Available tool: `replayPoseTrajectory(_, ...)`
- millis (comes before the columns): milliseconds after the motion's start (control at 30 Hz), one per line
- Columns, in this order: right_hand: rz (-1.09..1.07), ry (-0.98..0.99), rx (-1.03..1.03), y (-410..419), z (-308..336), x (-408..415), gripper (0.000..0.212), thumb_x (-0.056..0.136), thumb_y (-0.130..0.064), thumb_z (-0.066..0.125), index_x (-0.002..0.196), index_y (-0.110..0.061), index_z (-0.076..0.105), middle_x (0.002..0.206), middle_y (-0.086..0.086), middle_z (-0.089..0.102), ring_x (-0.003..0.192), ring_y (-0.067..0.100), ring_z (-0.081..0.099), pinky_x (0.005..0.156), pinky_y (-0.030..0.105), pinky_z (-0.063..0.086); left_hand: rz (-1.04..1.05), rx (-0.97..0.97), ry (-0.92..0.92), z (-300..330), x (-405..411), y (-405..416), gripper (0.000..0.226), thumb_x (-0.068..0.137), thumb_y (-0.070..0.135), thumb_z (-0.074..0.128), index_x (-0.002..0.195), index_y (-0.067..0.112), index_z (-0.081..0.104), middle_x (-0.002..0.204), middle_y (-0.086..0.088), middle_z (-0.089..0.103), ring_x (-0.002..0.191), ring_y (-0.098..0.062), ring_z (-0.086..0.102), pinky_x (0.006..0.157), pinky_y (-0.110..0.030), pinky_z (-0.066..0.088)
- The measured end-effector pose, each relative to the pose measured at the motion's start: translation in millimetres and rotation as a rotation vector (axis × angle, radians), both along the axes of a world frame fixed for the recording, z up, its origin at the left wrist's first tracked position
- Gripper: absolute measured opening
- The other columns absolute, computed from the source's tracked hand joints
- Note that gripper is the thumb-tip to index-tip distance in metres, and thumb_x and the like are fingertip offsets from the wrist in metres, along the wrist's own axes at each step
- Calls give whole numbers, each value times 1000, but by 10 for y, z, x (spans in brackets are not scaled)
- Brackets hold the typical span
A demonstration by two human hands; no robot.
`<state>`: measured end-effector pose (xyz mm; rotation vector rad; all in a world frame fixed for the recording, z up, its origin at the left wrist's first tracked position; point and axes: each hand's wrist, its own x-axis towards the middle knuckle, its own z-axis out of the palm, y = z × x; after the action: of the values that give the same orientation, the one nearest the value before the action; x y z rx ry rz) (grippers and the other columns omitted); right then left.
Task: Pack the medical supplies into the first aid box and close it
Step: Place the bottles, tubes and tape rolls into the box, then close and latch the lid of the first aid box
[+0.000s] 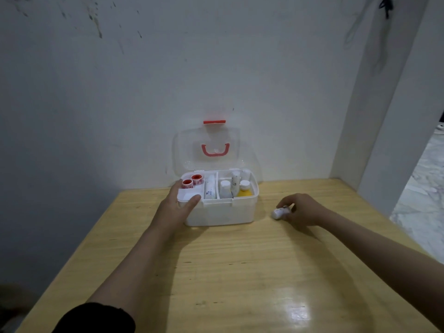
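Observation:
The white first aid box (223, 212) stands open at the back of the wooden table, its clear lid (209, 140) with a red handle leaning against the wall. Inside are two red tape rolls (192, 181), a white tube (210, 188), several white bottles (225, 188) and a yellow item (245, 193). My left hand (177, 205) grips the box's front left corner, thumb over the rim. To the right of the box, my right hand (300, 209) holds a small white bottle (278, 212) lying on the table.
The wooden table (228, 272) reaches to a white wall behind the box. A white pillar (384, 116) rises at the right, with tiled floor beyond the table's right edge. A glare spot shines on the near table surface.

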<state>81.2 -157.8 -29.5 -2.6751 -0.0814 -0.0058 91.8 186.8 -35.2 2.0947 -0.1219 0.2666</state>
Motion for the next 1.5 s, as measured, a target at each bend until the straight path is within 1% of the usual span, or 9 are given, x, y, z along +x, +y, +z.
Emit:
replayPoseTrajectory(267,52,-323,85,78,386,-37,19,75,-22,75,93,-18,71,91,2,63,79,17,62,75,33,54,19,12,45,1,29,2,79,82,52,60,148,32,21,152,-1,35,132,-26,41,96,-41,45)
replayPoseTrajectory(433,156,-456,132,511,885,-72,23,78,-20,73,99,-14,69,94,1,62,79,15,61,60,10,38,28,17,57,17,30,4,82,80,53,62,148,31,22,153,-1,33,133,-27,40,96,-42,45)
replayPoseTrajectory(733,413,-349,65,1562,1096,201,28,76,-15,75,102,-6,69,100,7,70,81,11,59,69,14,45,26,-4,-2,98,-86,-42,77,82,41,66,147,21,28,148,-5,40,130,-26,43,88,-32,46)
replayPoseTrajectory(933,440,-185,-107,1921,957,511,30,76,-17,75,104,-8,71,106,8,70,84,15,62,76,23,52,3,-30,13,89,-78,-14,87,71,61,62,145,26,32,148,-3,42,129,-26,45,89,-36,49)
replayPoseTrajectory(1100,466,-89,-128,2045,866,638,31,77,-15,75,107,-8,71,106,8,71,88,17,64,80,25,52,-9,-66,-18,64,-80,-17,71,80,46,66,142,30,35,140,1,47,125,-23,48,77,-24,47)
replayPoseTrajectory(1200,428,-136,-39,1977,922,666,30,78,-18,74,106,-7,70,108,9,71,90,17,65,81,27,54,-34,-114,-28,22,-62,13,65,78,46,68,136,32,42,127,9,55,116,-17,54,80,-26,52)
replayPoseTrajectory(1333,159,-523,143,1681,1075,774,29,83,-25,67,107,-8,69,110,10,65,91,19,63,80,27,49,-32,-135,-20,-4,-42,36,70,70,58,69,132,36,45,124,16,58,111,-7,57,91,-34,51)
replayPoseTrajectory(1400,25,-664,150,1518,1133,866,32,84,-26,63,112,-11,66,114,12,59,104,24,57,84,30,45,-38,-117,-25,12,-46,33,61,74,52,70,127,40,44,118,20,57,107,-4,56,90,-29,50)
replayPoseTrajectory(1500,-83,-659,48,1337,1192,1004,44,85,-31,60,125,-15,56,130,11,53,123,30,43,94,43,43,-57,-74,-37,33,-40,36,59,76,52,69,128,40,44,120,20,57,109,-4,57,88,-30,51)
